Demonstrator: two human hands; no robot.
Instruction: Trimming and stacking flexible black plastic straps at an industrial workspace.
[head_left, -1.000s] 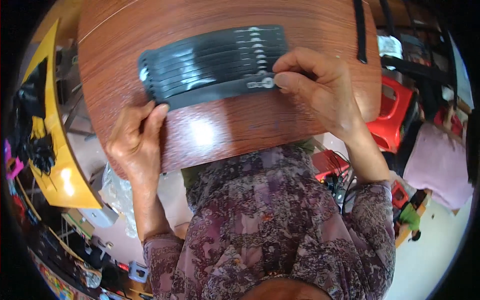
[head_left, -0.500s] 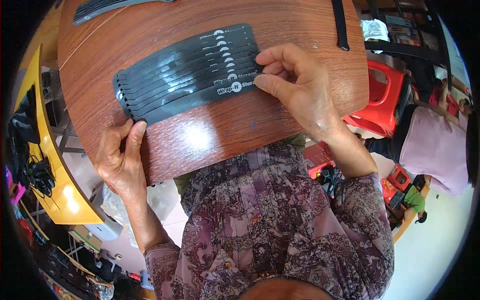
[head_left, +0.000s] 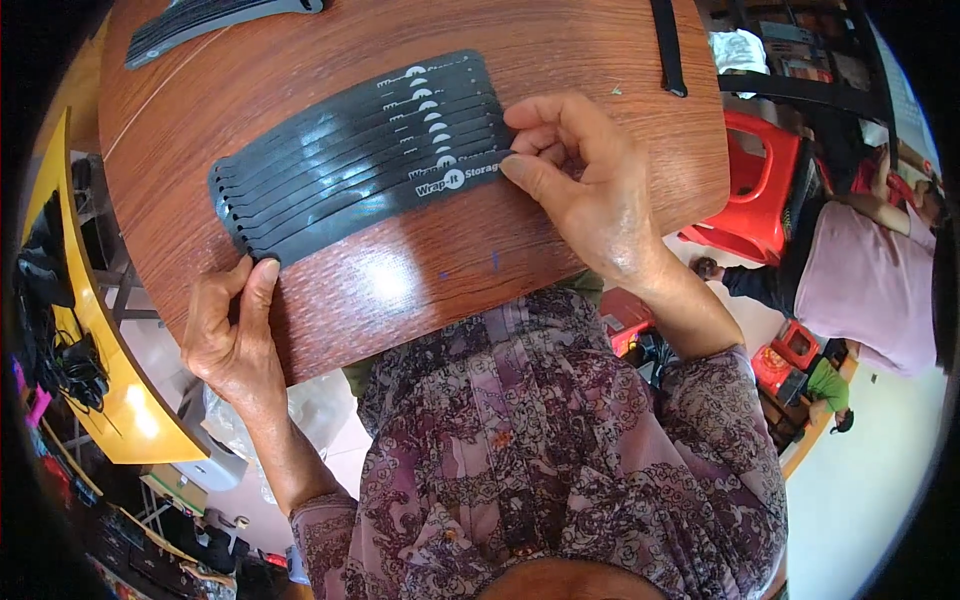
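Several flat black straps (head_left: 320,150) lie overlapped like a fan on the brown wood-grain table (head_left: 560,50), each with white printing near its right end and a hole near its left. My left hand (head_left: 235,335) is closed, thumb and forefinger pinching the left end of the nearest strap (head_left: 370,212). At that strap's other end, my right hand (head_left: 595,190) pinches the tip between thumb and fingers, the remaining fingers curled. The strap stretches between both hands along the near edge of the fan. My fingertips hide its two ends.
Another bundle of dark straps (head_left: 215,22) rests at the table's far left. A single black strap (head_left: 670,50) lies at the far right. Beyond the table stand a red plastic stool (head_left: 755,190) on the right and a yellow tabletop (head_left: 100,350) on the left. People are at the right.
The nearest strap has shifted slightly nearer to me, both hands still pinching its ends. The whole table view has drifted a little to the left.
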